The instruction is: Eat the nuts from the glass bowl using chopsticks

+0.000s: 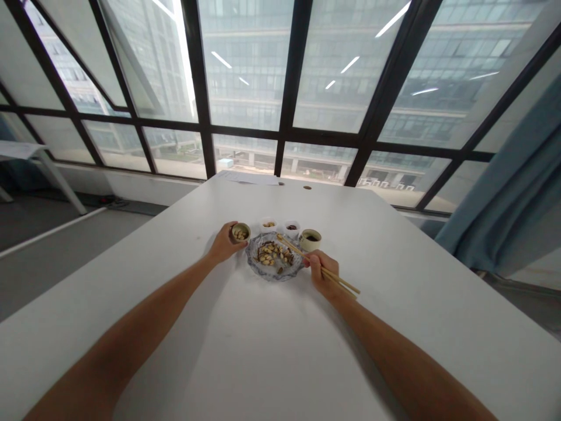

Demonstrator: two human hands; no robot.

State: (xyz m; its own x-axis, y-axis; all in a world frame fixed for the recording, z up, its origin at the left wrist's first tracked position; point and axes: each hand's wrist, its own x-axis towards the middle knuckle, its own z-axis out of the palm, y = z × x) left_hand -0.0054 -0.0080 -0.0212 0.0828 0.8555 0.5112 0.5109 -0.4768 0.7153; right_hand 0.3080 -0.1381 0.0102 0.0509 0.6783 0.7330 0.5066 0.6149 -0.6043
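Observation:
My left hand (pixel 227 242) is wrapped round a small green cup (pixel 241 232) with pale, nut-like pieces in it, tilted a little toward me. A pair of wooden chopsticks (pixel 339 281) is gripped in my right hand (pixel 323 268). Their tips are over the far side of a clear glass dish (pixel 262 273), with a small yellowish piece seemingly at the tips. Pale and dark brown bits (pixel 272 254) lie mixed in the dish. Close to my right hand stands a pale green cup (pixel 311 240) with dark contents.
Behind the dish are two small white cups, one with yellowish pieces (pixel 269 225) and one with dark red pieces (pixel 291 227). Papers (pixel 249 178) lie at the white table's far edge. Two round brown spots show near that edge. Windows and a blue curtain (pixel 495 193) stand beyond.

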